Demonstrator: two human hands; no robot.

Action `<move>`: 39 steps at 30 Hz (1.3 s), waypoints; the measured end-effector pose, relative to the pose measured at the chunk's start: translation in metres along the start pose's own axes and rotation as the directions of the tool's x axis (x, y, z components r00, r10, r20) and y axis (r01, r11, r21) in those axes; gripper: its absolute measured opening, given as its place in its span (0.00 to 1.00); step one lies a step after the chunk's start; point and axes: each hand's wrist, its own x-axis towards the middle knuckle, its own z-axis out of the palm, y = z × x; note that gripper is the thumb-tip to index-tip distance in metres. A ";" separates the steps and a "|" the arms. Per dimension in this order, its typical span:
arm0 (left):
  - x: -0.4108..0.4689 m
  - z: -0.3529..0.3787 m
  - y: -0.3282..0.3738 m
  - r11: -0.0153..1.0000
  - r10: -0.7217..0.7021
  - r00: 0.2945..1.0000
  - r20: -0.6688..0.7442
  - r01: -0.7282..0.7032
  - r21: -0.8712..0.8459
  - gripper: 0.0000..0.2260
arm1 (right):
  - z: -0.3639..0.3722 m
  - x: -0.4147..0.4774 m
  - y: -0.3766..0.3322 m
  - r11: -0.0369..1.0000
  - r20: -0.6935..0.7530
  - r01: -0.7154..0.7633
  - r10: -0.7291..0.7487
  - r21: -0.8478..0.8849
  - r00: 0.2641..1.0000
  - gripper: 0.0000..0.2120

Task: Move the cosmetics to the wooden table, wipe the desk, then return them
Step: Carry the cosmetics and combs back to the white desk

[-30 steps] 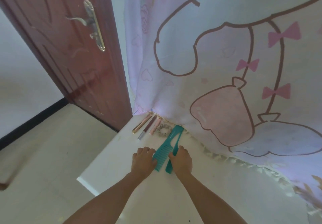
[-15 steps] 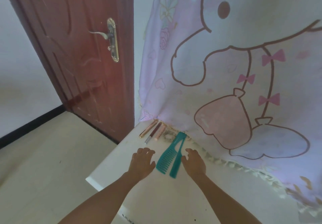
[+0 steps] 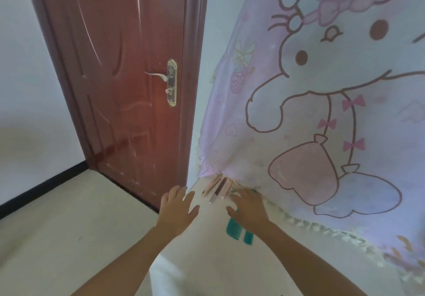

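Our hands have gone forward, past the combs and toward the tubes. The right hand [image 3: 249, 207] is spread over the teal combs [image 3: 234, 229], and the left hand [image 3: 177, 208] is spread and empty at the desk [image 3: 207, 254] edge. The cosmetic tubes [image 3: 216, 186] lie side by side at the curtain [image 3: 299, 111] hem. They look light, stiff and apt to roll, so we pinch them mid-barrel. No container shows.

Teal combs [image 3: 239, 231], red-brown door [image 3: 128, 70]

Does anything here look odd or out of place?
Only the cartoon curtain: its frilly hem trails across the white desk and reaches the far ends of the pink cosmetic tubes in the corner. Nothing looks spilled or broken.
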 end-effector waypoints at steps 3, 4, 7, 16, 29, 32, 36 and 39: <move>-0.017 -0.025 -0.028 0.990 -0.109 0.994 -0.008 0.109 0.088 0.24 | 0.004 0.005 -0.036 0.995 -0.010 0.088 -0.087 0.045 0.996 0.23; -0.024 -0.031 -0.037 0.983 -0.162 0.987 0.017 0.159 0.089 0.24 | 0.006 0.006 -0.048 0.992 0.011 0.112 -0.112 0.052 0.994 0.23; -0.053 -0.040 -0.073 0.942 -0.337 0.931 0.140 0.331 0.060 0.23 | 0.011 0.019 -0.086 0.965 0.029 0.261 -0.261 0.025 0.965 0.24; -0.202 -0.109 -0.111 0.632 -0.767 0.637 -0.073 0.770 0.085 0.22 | -0.007 0.027 -0.224 0.653 -0.054 0.755 -0.753 0.057 0.656 0.22; -0.427 -0.188 0.010 0.031 -0.903 0.009 -0.430 0.999 -0.044 0.26 | -0.036 -0.118 -0.350 0.089 -0.203 0.974 -0.970 0.210 0.132 0.22; -0.462 -0.215 0.021 -0.029 -0.855 -0.067 -0.514 0.996 -0.081 0.18 | -0.061 -0.149 -0.376 -0.021 -0.300 0.983 -0.953 0.185 0.036 0.21; -0.508 -0.243 0.031 -0.078 -0.798 -0.135 -0.588 0.990 -0.120 0.19 | -0.083 -0.186 -0.410 -0.071 -0.339 0.989 -0.941 0.130 -0.023 0.20; -0.550 -0.271 0.034 -0.088 -0.774 -0.135 -0.619 0.990 -0.107 0.25 | -0.097 -0.223 -0.447 -0.119 -0.339 0.988 -0.937 0.099 -0.079 0.20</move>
